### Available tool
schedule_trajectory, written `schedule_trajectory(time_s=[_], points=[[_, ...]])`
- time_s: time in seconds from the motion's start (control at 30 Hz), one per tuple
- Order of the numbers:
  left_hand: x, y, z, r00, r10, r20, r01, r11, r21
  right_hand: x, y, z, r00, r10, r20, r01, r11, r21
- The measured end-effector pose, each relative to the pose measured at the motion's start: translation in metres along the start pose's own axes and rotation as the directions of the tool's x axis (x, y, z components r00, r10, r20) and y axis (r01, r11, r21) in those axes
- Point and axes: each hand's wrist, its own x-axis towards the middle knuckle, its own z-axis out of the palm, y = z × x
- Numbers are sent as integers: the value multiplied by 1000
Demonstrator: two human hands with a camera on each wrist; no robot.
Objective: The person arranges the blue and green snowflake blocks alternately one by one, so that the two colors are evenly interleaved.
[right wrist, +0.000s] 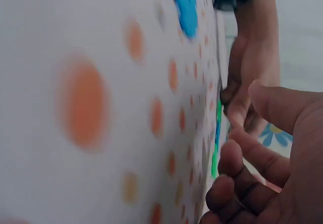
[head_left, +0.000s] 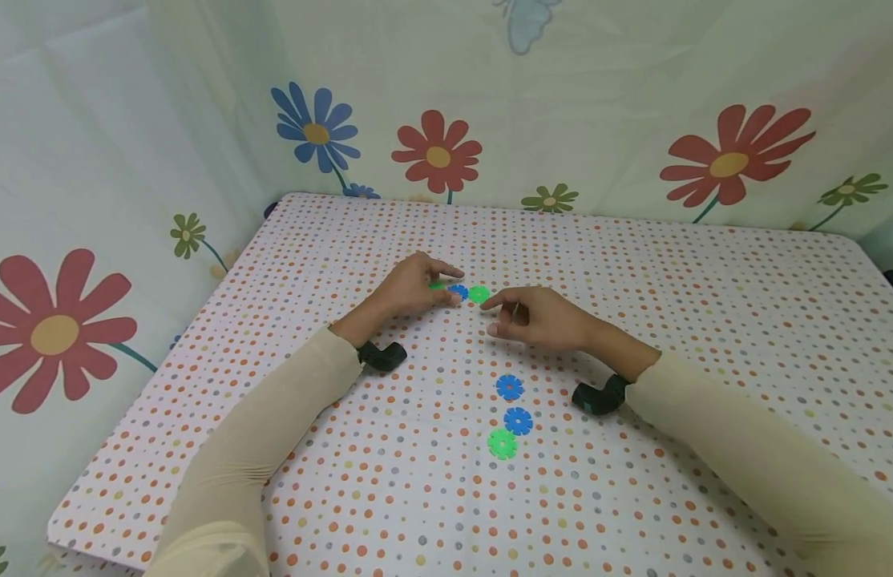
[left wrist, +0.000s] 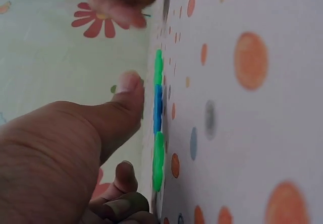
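Observation:
A short row of notched plastic discs lies flat on the table: a green disc (head_left: 479, 294), a blue disc (head_left: 458, 291) in the middle and another green disc (head_left: 437, 285), partly hidden by fingers. My left hand (head_left: 414, 287) hovers over the left end of this row, thumb and index finger spread. In the left wrist view its thumb (left wrist: 128, 90) stands beside the middle blue disc without pinching it. To the right of the row is my right hand (head_left: 543, 319), fingers loosely bent and nothing held. Its index fingertip comes close to the right green disc.
Nearer to me lie two blue discs, an upper one (head_left: 509, 387) and a lower one (head_left: 519, 421), with a green disc (head_left: 502, 443) beside the lower. The tabletop (head_left: 389, 497) has a dotted cover. A flowered curtain (head_left: 591, 96) hangs behind it.

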Motion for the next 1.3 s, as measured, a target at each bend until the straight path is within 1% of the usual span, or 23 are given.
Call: schedule_trajectory(time_s=[0.13,0.23,0.43,0.53,0.67,0.9,1.0,1.1,1.2,1.3], points=[[2,2,3,998,63,-10,-64,998,-16,-22,-9,7,999,0,36,0,1000,0],[4,6,6,995,95,-1,-95,995,-25,-36,-13,9,997,-6,79,4,1000,18],[5,20,11,994,108,17,-108,994,-25,-56,-16,8,992,-31,126,28,999,25],[6,23,13,995,95,23,-94,995,-24,-63,-15,8,991,-33,130,29,999,29],[7,22,14,998,64,20,-63,998,-24,-66,-11,8,991,-46,128,39,998,55],[6,19,16,997,73,8,-72,997,-38,-66,-8,10,991,-80,105,72,994,76],[6,20,16,997,81,14,-81,996,-35,-66,-8,11,991,-88,101,81,994,73],[7,21,17,996,82,18,-82,997,-14,-65,-8,11,991,-89,101,84,995,53],[8,22,18,997,68,26,-68,998,10,-64,-9,11,991,-84,107,80,996,38],[9,23,19,998,45,37,-46,999,17,-63,-10,11,991,-70,116,67,997,31]])
